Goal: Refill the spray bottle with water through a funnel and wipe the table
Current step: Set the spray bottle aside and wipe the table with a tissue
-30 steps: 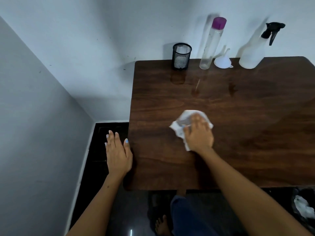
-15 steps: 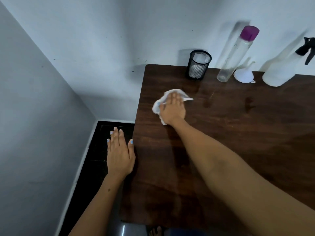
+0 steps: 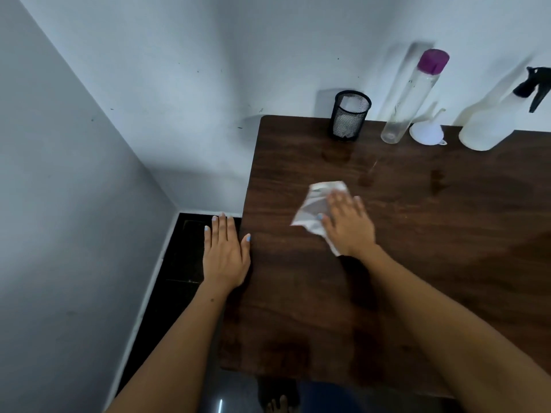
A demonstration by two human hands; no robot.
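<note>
— Dark wood table (image 3: pixel 417 293) in a pale corner; bottle (image 3: pixel 489 123), funnel (image 3: pixel 427 132) and tall flask (image 3: pixel 410 99) lined up at the far edge by the wall, mesh cup (image 3: pixel 349 116) beside them.

— Right hand (image 3: pixel 347 225)?

— Flat, fingers spread, pressing a white cloth (image 3: pixel 317 205) to the wood near the middle-left. Left hand (image 3: pixel 225 251) open too, palm down at the table's left edge, thumb just touching it.

— Best way to wipe from here?

— Keep the palm flat on the cloth, even pressure. Work in overlapping strokes toward the darker wet-looking marks nearer the flask. Probably worth refolding once damp.

— Risks?

— Sweeping too far back and knocking the flask or funnel. Stop short of them.
</note>
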